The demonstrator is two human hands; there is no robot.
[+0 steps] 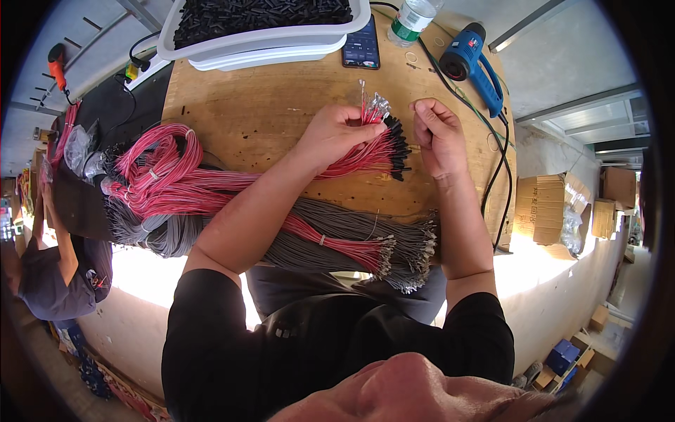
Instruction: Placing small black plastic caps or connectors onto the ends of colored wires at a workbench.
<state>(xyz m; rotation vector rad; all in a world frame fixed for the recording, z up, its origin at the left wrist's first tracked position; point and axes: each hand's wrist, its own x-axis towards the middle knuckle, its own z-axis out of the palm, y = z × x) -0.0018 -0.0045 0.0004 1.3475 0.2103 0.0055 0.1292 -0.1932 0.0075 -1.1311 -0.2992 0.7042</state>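
My left hand (332,135) is closed round a bunch of thin red wires whose silvery metal terminals (378,107) stick up past the thumb. One wire end rises higher than the others. Beside that hand fan out red wires tipped with black sleeves (399,149). To their right, my right hand (441,137) has thumb and fingers pressed together; anything between them is too small to make out. A coiled, tied bundle of red wires (151,186) lies to the left. Nearer me, a tied red wire bundle (334,245) rests on grey cables (411,243) with metal ends.
A white tub (281,43) of small black sleeves stands at the back, beside a phone (361,46) and a plastic bottle (413,22). A blue heat gun (472,63) with its black cord lies at right. Another person (60,271) sits at far left.
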